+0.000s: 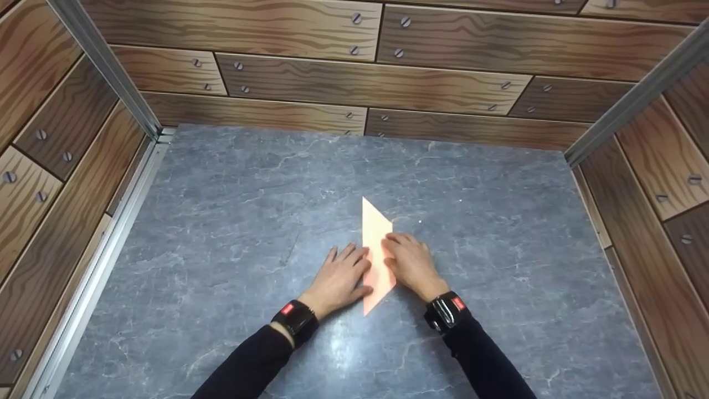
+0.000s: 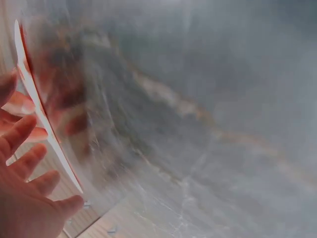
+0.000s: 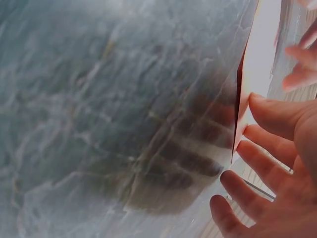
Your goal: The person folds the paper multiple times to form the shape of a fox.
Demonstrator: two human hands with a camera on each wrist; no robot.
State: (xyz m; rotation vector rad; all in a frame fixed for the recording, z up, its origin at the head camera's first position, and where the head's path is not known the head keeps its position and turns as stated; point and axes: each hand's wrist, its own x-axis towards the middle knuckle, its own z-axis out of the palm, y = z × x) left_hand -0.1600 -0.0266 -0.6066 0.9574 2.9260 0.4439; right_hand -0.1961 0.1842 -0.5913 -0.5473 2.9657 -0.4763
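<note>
A folded sheet of pale orange paper [image 1: 378,269] lies lengthwise between both hands, a narrow four-sided shape with slanted ends. Along its long left edge, the left hand [image 1: 337,275] rests with spread fingers, fingertips right at the paper. From the other side the right hand [image 1: 412,261] touches the right edge, its fingers slightly bent. In the right wrist view the thumb [image 3: 272,113] lies at the paper [image 3: 260,59], and a dark reddish underside shows along the near edge. The left wrist view shows the paper [image 2: 32,89] almost edge-on beside the left fingers.
The paper lies on a grey marble-patterned surface [image 1: 266,183]. Wood-patterned panels [image 1: 310,77] stand at the back and both sides, with metal rails [image 1: 105,72] at the corners. Each wrist wears a black band [image 1: 446,311].
</note>
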